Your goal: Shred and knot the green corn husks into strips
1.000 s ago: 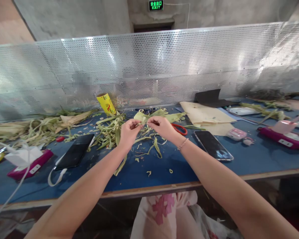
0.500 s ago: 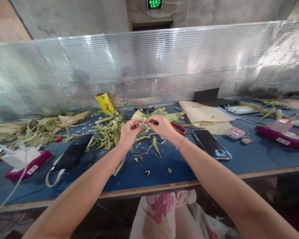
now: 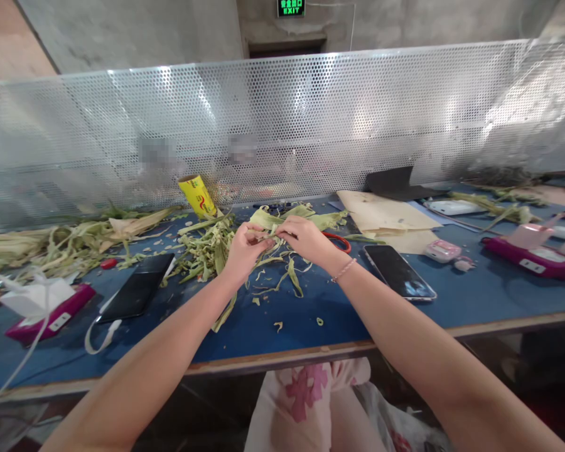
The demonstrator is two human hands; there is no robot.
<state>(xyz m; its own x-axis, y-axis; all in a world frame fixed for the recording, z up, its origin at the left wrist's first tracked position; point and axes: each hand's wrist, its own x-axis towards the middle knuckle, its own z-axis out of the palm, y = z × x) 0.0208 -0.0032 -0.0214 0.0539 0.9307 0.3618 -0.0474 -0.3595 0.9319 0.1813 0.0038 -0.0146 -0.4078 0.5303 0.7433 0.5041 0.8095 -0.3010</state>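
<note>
My left hand point(image 3: 245, 250) and my right hand point(image 3: 302, 237) meet above the blue table point(image 3: 311, 326). Both pinch a pale green strip of dried husk point(image 3: 269, 237) between thumb and fingers; much of it is hidden by the fingers. Left of my left hand lies a heap of knotted husk pieces point(image 3: 207, 248). Behind the hands are wider husk leaves point(image 3: 327, 220). Thin husk shreds point(image 3: 292, 279) lie scattered below my hands. Red-handled scissors point(image 3: 339, 242), partly covered, sit just beyond my right wrist.
A yellow tube point(image 3: 198, 196) stands tilted near the perforated metal screen point(image 3: 292, 125). Phones lie on both sides, a black one point(image 3: 139, 287) and another point(image 3: 398, 271). Purple power strips point(image 3: 68, 311) sit left and right. Brown paper sheets point(image 3: 386, 213) and long husks point(image 3: 23, 248) are further back.
My fingers have shifted slightly on the husk strip, with the right fingertips pointing more to the left. The things on the table have stayed in place.
</note>
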